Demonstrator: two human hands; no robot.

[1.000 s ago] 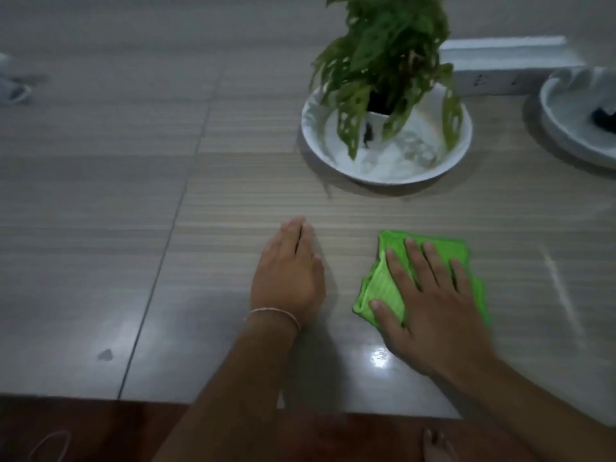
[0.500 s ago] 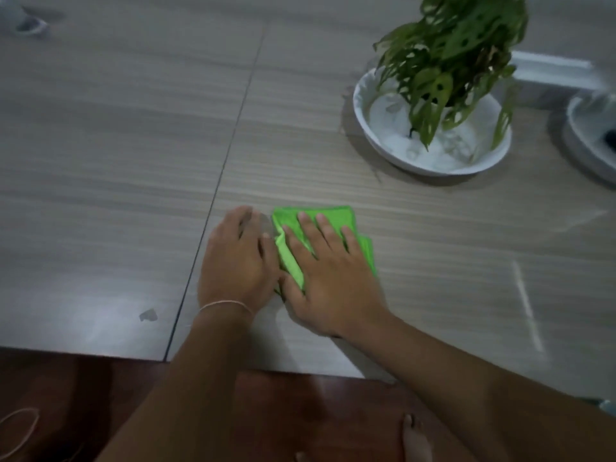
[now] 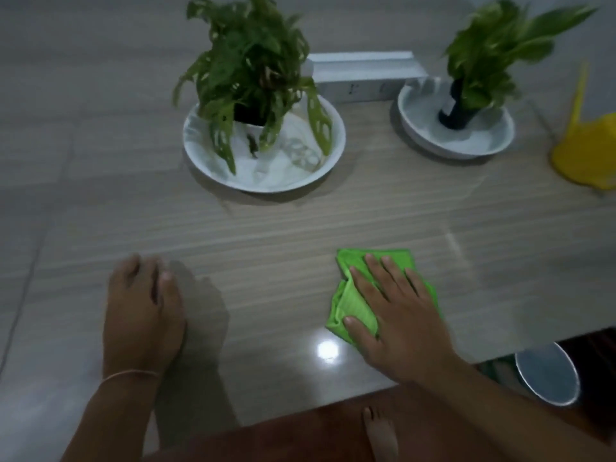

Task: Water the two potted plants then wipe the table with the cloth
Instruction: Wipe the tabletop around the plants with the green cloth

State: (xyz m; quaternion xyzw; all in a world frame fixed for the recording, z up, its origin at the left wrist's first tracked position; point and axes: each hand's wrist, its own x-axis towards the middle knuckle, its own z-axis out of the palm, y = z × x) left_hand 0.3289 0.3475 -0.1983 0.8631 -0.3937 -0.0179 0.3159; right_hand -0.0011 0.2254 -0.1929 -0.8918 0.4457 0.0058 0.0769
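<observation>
Pale wood-grain table point(image 3: 300, 221) fills the room's middle, with a red-brown floor and a bare foot point(image 3: 380, 435) showing below its near edge. Nearest, the left hand point(image 3: 140, 315) lies loosely curled and empty on the table, bracing. Well apart to its right, the right hand point(image 3: 396, 315) presses flat, fingers spread, on the folded green cloth point(image 3: 353, 295), which lies under the palm with its bunched edge poking out on the thumb side. The cloth's long axis runs roughly toward the plants, so a sideways sweep looks the natural next stroke, and bare table lies open to its left, between the hands. Half a second ago the two hands were touching with the cloth between them; now the right hand has carried the cloth off to the right while the left stayed put. Farther back, the two plants, left one point(image 3: 250, 61) and right one point(image 3: 493, 51), stand in white dishes, a white box point(image 3: 363, 75) between them, something yellow point(image 3: 586, 151) at the far right.
</observation>
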